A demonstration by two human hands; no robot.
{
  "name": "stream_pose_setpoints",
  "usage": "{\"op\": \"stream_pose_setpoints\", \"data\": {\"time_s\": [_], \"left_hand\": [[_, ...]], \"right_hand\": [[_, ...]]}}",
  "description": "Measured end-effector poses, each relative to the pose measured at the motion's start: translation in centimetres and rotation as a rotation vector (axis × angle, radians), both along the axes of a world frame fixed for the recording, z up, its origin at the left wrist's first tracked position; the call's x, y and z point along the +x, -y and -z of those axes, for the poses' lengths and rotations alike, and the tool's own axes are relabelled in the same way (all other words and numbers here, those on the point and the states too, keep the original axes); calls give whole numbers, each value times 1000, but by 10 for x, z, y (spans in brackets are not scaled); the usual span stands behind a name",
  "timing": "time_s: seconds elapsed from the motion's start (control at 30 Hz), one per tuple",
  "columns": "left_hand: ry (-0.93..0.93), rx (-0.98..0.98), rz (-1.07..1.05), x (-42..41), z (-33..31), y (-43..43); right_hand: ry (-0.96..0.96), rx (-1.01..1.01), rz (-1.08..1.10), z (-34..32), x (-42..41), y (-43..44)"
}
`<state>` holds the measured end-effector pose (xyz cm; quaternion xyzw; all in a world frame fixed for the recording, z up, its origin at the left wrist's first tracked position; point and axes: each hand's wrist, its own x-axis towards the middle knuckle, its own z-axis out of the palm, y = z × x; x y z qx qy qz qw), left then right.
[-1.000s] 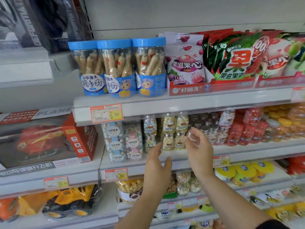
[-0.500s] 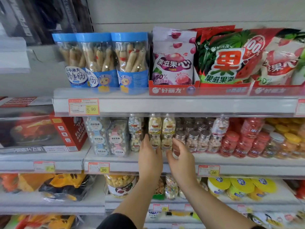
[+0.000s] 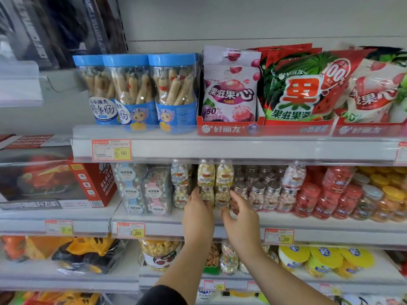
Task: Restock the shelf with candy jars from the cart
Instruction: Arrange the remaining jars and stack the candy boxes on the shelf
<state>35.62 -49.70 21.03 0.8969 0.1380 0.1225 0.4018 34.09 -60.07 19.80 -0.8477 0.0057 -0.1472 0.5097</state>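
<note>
Small clear candy jars (image 3: 222,198) with silver lids stand two high at the front of the middle shelf (image 3: 163,225); the upper ones (image 3: 206,175) carry yellow-white labels. My left hand (image 3: 197,213) reaches up with straight fingers touching the left side of the lower jars. My right hand (image 3: 241,219) is at their right side, fingers loosely bent beside a silver-lidded jar (image 3: 241,191), thumb low at the shelf edge. Neither hand carries a jar. The cart is out of view.
More silver-lidded jars (image 3: 269,195) and red jars (image 3: 308,200) fill the shelf to the right, square candy boxes (image 3: 143,190) to the left. Tall blue-lidded jars (image 3: 130,91) and gummy bags (image 3: 231,93) sit above. A boxed toy (image 3: 55,183) lies far left.
Both hands have come down and together from open air onto the lower candy jars. The view has shifted closer to the shelf.
</note>
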Motion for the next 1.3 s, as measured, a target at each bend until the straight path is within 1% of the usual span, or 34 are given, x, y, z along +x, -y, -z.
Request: {"op": "stream_pose_setpoints", "data": {"time_s": [0.73, 0.8, 0.9, 1.0, 1.1, 1.2, 1.3], "left_hand": [[-1, 27, 61, -3, 0, -3], [13, 37, 78, -7, -1, -4], [58, -5, 80, -24, 1, -7], [154, -1, 105, -44, 7, 0], [283, 98, 267, -46, 9, 20], [369, 353, 443, -31, 14, 45], [362, 583, 544, -14, 11, 60]], "right_hand": [[29, -2, -5, 4, 3, 0], [36, 19, -13, 2, 0, 1], [67, 35, -8, -1, -8, 15], [121, 32, 64, 2, -16, 45], [123, 40, 165, 9, -16, 76], [186, 53, 268, 10, -15, 95], [251, 55, 385, 5, -8, 113]]}}
